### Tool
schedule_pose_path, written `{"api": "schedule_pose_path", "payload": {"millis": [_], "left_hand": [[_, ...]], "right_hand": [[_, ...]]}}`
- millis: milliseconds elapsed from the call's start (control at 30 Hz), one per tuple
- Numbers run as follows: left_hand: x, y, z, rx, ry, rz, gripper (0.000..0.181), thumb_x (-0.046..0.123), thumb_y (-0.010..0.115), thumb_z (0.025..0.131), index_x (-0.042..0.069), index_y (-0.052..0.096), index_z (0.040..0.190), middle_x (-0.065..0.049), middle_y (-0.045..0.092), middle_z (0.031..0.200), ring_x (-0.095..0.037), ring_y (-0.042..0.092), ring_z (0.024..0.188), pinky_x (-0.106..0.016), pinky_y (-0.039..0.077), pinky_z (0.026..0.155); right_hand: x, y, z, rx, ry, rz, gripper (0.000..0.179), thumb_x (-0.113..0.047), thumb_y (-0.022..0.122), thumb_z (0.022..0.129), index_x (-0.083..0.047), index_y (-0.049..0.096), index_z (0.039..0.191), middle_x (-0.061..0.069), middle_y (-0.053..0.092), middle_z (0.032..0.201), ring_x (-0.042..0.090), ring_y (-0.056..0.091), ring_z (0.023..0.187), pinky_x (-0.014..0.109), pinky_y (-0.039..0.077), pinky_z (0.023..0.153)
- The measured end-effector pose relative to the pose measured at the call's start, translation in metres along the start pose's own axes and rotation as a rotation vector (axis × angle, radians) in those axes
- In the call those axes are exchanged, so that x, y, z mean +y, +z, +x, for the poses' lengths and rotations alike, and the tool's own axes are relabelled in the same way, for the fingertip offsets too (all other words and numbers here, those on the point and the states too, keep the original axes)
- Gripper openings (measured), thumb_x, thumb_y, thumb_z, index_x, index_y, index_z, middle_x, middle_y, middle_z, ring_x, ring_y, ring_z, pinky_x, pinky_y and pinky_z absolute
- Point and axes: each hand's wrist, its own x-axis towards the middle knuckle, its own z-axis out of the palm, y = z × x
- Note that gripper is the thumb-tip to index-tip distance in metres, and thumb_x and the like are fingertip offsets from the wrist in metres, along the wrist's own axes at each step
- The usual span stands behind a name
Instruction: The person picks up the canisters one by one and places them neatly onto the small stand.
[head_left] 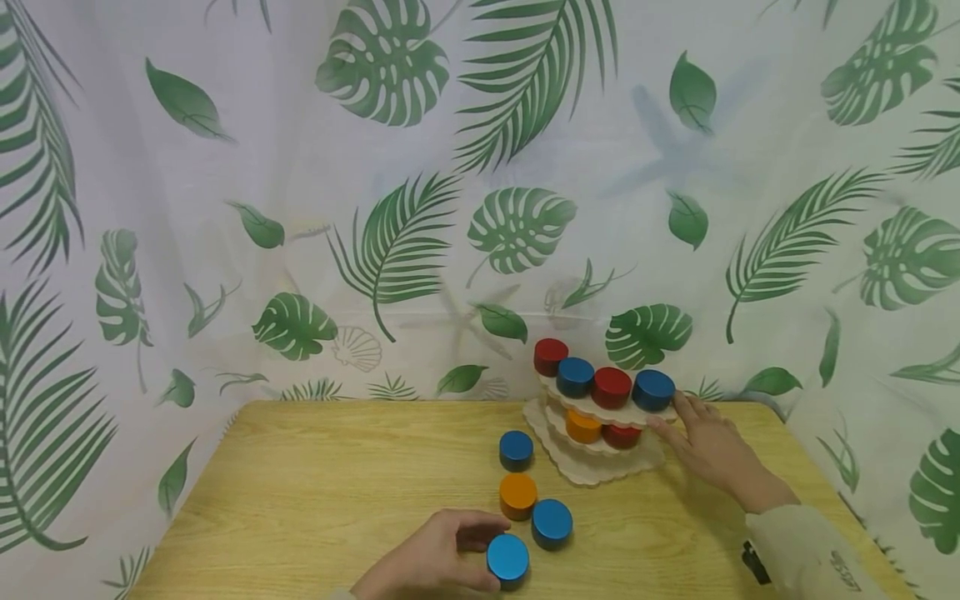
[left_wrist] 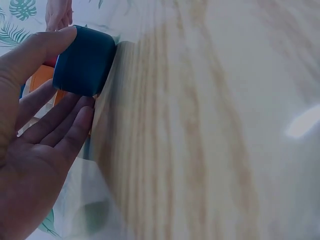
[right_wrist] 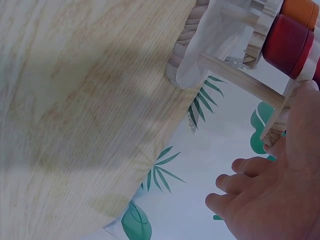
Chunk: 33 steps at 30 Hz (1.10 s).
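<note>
Down at the near edge of the view, the left hand [head_left: 442, 552] has its grip clamped on a short, light-blue cylinder [head_left: 507, 557], thumb on one side and forefinger on the other. The cylinder is at the front of the pale, wood-grained worktop [head_left: 337, 467]; whether its base touches the surface is hard to tell. Just behind it, to the right, stands a round blue cylinder [head_left: 552, 524] with a dark side, and next to that an upright orange cylinder [head_left: 518, 497]. Farther back, a smaller-looking dark-blue cylinder [head_left: 516, 450] stands apart from these, near the left side of a tiered, pale wooden stand [head_left: 592, 473] with wavy edges.

The right hand [head_left: 720, 450] is at the right end of the stand's upper tier, its grip closed on that end between thumb and forefinger, while the other fingers reach past it. Along this tier sit, from left to right, a glossy red cylinder [head_left: 551, 357], a blue one, another red one and another blue one. On the level below show an orange and a red cylinder, partly hidden by the tier above. A round wooden dowel [right_wrist: 242, 80] joins the levels. A beige sleeve [head_left: 810, 550] covers the right forearm. Behind everything hangs a white cloth [head_left: 300, 192] printed with green leaves.
</note>
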Motion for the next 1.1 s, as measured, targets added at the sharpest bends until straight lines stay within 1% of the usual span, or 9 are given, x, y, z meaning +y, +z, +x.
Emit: {"api": "schedule_pose_path", "payload": {"millis": [133, 233, 333, 567, 700, 833, 967, 1100], "left_hand": [[-0.0008, 0.0008, 0.0008, 0.002, -0.001, 0.02, 0.06, 0.021, 0.085, 0.089, 0.017, 0.064, 0.145, 0.004, 0.067, 0.144, -0.006, 0.065, 0.126, -0.018, 0.051, 0.105], [-0.001, 0.0008, 0.0015, 0.008, -0.016, 0.029, 0.06, 0.022, 0.086, 0.088, 0.019, 0.065, 0.144, 0.008, 0.068, 0.141, -0.005, 0.065, 0.124, -0.017, 0.051, 0.104], [0.0, 0.0015, 0.0015, 0.013, -0.033, 0.029, 0.058, 0.023, 0.086, 0.087, 0.02, 0.066, 0.142, 0.01, 0.069, 0.138, -0.005, 0.065, 0.121, -0.018, 0.052, 0.103], [0.0026, 0.0043, 0.002, 0.011, -0.044, 0.041, 0.054, 0.02, 0.085, 0.088, 0.022, 0.068, 0.139, 0.013, 0.071, 0.133, -0.006, 0.065, 0.119, -0.021, 0.051, 0.105], [0.002, 0.0051, 0.003, 0.019, -0.045, 0.062, 0.051, 0.019, 0.086, 0.087, 0.026, 0.07, 0.136, 0.014, 0.071, 0.13, -0.005, 0.065, 0.117, -0.022, 0.051, 0.106], [0.0006, 0.005, 0.0039, 0.023, -0.042, 0.078, 0.048, 0.019, 0.086, 0.087, 0.03, 0.071, 0.131, 0.015, 0.072, 0.128, -0.005, 0.065, 0.115, -0.021, 0.052, 0.104], [0.0005, 0.005, 0.0046, 0.032, -0.028, 0.084, 0.047, 0.02, 0.087, 0.087, 0.029, 0.072, 0.13, 0.014, 0.073, 0.126, -0.004, 0.066, 0.114, -0.02, 0.052, 0.102], [0.0024, 0.0053, 0.0048, 0.042, -0.038, 0.059, 0.046, 0.019, 0.088, 0.086, 0.028, 0.073, 0.129, 0.012, 0.074, 0.124, -0.005, 0.068, 0.113, -0.018, 0.053, 0.1]], "right_hand": [[-0.0015, -0.0023, -0.0015, 0.004, -0.002, -0.001, 0.086, -0.055, 0.039, 0.112, 0.019, 0.03, 0.156, 0.044, 0.032, 0.159, 0.069, 0.031, 0.142, 0.082, 0.028, 0.112], [-0.0007, -0.0021, -0.0013, 0.005, 0.0, -0.004, 0.086, -0.055, 0.039, 0.112, 0.018, 0.03, 0.156, 0.044, 0.032, 0.159, 0.069, 0.031, 0.142, 0.082, 0.028, 0.112], [-0.0004, -0.0017, -0.0014, -0.001, 0.005, 0.006, 0.087, -0.055, 0.039, 0.111, 0.018, 0.029, 0.156, 0.044, 0.031, 0.159, 0.069, 0.03, 0.143, 0.082, 0.028, 0.112], [0.0005, -0.0012, -0.0006, 0.002, 0.002, 0.006, 0.087, -0.055, 0.04, 0.111, 0.019, 0.029, 0.156, 0.044, 0.032, 0.159, 0.069, 0.03, 0.143, 0.082, 0.028, 0.112], [0.0006, -0.0001, -0.0004, 0.003, 0.002, 0.004, 0.086, -0.055, 0.04, 0.111, 0.018, 0.029, 0.156, 0.044, 0.032, 0.159, 0.068, 0.03, 0.143, 0.082, 0.028, 0.112], [0.0006, 0.0007, -0.0002, 0.004, 0.002, 0.006, 0.086, -0.055, 0.04, 0.111, 0.018, 0.03, 0.156, 0.044, 0.032, 0.159, 0.068, 0.03, 0.143, 0.082, 0.028, 0.112], [0.0005, 0.0007, -0.0004, 0.011, -0.002, 0.001, 0.086, -0.054, 0.04, 0.112, 0.019, 0.03, 0.155, 0.044, 0.033, 0.158, 0.068, 0.031, 0.143, 0.082, 0.029, 0.112], [-0.0001, 0.0002, -0.0007, 0.009, -0.001, -0.003, 0.086, -0.055, 0.039, 0.112, 0.019, 0.031, 0.155, 0.044, 0.033, 0.158, 0.069, 0.031, 0.142, 0.082, 0.029, 0.112]]}}
